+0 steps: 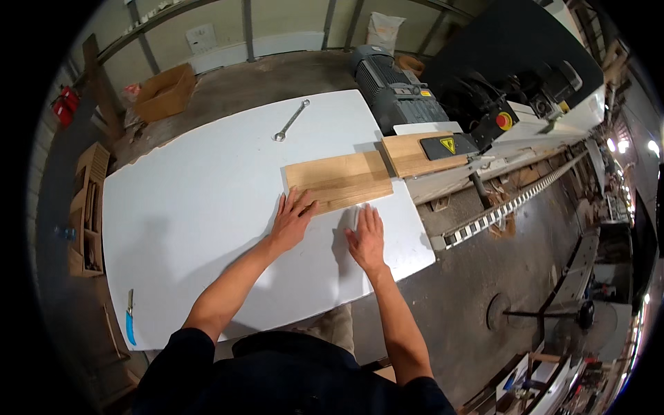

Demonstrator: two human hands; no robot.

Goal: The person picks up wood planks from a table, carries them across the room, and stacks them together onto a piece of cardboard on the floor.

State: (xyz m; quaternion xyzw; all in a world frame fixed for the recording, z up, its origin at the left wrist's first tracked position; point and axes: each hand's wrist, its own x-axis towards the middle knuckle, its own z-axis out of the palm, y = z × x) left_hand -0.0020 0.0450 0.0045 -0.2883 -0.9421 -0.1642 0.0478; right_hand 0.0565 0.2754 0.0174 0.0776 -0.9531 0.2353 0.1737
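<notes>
A light brown wooden board (342, 176) lies flat on the white tabletop (187, 194), toward its right side. My left hand (292, 220) rests on the board's near left corner, fingers spread. Close to the board's near edge is my right hand (366, 238), its fingers stretched out and its thumb apart; it holds nothing. Whether those fingertips touch the board I cannot tell. Just beyond the board's right end, a second wooden board (408, 158) sits at the machine, partly under a dark plate with a yellow warning triangle (448, 145).
A wrench (291, 121) lies at the table's far side, and a blue-handled knife (130, 318) at the near left corner. The machine's grey motor (398, 83) and red stop button (503, 121) stand at the far right. Cardboard boxes (166, 93) and a floor fan (584, 318) stand around.
</notes>
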